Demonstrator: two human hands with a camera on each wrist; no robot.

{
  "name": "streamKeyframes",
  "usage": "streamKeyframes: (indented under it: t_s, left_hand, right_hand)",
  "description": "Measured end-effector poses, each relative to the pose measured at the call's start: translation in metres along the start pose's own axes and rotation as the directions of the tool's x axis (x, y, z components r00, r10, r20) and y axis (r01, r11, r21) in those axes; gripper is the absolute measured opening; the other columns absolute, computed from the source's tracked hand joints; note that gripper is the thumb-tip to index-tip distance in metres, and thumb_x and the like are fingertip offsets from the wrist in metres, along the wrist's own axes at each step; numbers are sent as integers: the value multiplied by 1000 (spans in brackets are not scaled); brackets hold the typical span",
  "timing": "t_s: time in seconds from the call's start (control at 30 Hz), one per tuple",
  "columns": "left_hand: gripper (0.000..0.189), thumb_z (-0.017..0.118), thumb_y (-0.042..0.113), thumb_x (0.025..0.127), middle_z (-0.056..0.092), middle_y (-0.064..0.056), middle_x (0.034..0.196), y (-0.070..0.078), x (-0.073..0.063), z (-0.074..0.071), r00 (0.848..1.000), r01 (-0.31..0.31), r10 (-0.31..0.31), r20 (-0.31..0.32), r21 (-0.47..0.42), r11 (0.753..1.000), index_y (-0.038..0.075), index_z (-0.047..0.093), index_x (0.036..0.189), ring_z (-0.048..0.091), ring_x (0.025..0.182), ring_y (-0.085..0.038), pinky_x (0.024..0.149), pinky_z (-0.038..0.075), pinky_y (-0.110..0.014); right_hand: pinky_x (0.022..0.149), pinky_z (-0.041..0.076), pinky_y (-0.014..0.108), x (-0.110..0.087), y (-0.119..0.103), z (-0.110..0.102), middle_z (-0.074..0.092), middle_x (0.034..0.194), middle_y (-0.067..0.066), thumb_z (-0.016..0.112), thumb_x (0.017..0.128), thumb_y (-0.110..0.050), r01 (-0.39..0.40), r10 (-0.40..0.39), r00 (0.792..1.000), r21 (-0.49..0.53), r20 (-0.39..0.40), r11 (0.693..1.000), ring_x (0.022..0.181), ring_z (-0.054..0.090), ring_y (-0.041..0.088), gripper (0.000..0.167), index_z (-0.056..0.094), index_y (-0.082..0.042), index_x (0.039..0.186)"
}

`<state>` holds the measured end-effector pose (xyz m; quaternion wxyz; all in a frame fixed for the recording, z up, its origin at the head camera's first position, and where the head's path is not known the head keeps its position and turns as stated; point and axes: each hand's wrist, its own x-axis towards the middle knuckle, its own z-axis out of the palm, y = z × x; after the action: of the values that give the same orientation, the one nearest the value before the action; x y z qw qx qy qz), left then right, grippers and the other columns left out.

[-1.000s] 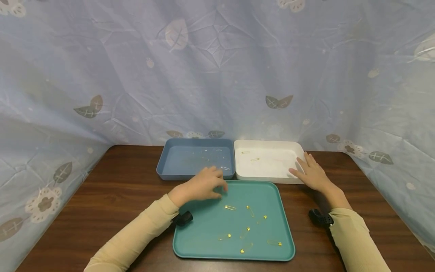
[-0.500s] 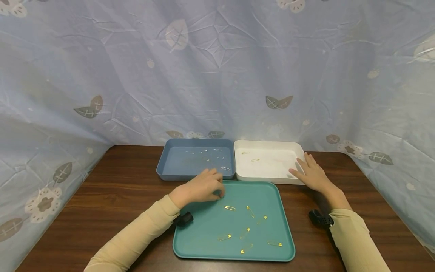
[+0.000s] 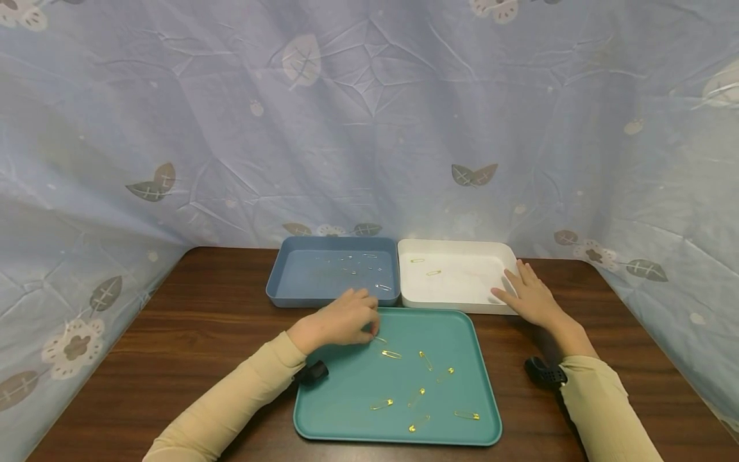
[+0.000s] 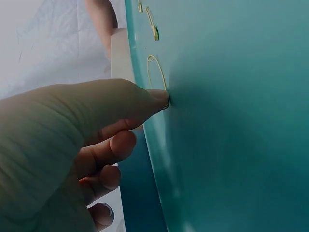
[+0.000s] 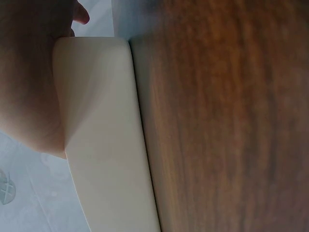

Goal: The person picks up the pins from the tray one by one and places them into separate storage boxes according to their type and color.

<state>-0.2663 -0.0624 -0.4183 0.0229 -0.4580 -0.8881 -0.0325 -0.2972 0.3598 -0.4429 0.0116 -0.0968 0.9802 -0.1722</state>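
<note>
My left hand (image 3: 342, 318) is over the upper left of the teal tray (image 3: 346, 420), thumb and index finger pinching a safety pin (image 3: 380, 339). In the left wrist view the pin's wire loop sticks out past the thumb tip (image 4: 158, 94), close against the tray; its other end is hidden by the thumb. The remaining fingers curl loosely off the tray's far edge. Just below the pinched pin lies a gold safety pin (image 3: 391, 354). My right hand (image 3: 532, 296) rests with spread fingers at the right rim of the white tray (image 3: 462, 303).
Several more gold safety pins (image 3: 417, 396) lie scattered across the teal tray. Behind it, a blue tray (image 3: 300, 276) holds several silver pins (image 3: 383, 287), and the white tray beside it has two gold pins (image 3: 433, 273). A patterned curtain (image 3: 369, 128) hangs behind the wooden table (image 3: 190, 321).
My left fingers have drawn in and come together on the tray, and a pin now shows sticking out from the fingertips. The right hand has stayed put.
</note>
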Motion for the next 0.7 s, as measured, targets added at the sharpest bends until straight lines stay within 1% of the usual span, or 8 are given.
streamKeyframes:
  t_s: [0.13,0.4,0.7]
  left_hand:
    - [9,75,28,82,54,9,83,1,0,0,1000,-14,14,-6,-3,1000,28,69,76,35,77,-11,71,25,-25]
    - [10,76,30,80,55,9,85,1,1,-1,1000,-11,11,-19,-4,1000,27,67,75,36,78,-11,70,25,-25]
    - [10,75,28,80,53,8,84,-1,3,-12,997,-20,20,-79,13,1000,25,66,77,40,80,-12,71,26,-26]
  right_hand:
    - [110,8,73,0,0,0,-1,159,33,44,98,-54,-1,1,1000,6,1,1000,147,0,51,82,25,6,151]
    - [110,9,73,0,-1,-1,1,158,34,44,98,-54,-3,3,1000,-6,1,1000,147,1,51,82,25,6,151]
    - [110,8,73,0,0,0,1,158,35,44,98,-54,-4,4,1000,-3,-5,1000,147,0,52,82,26,6,150]
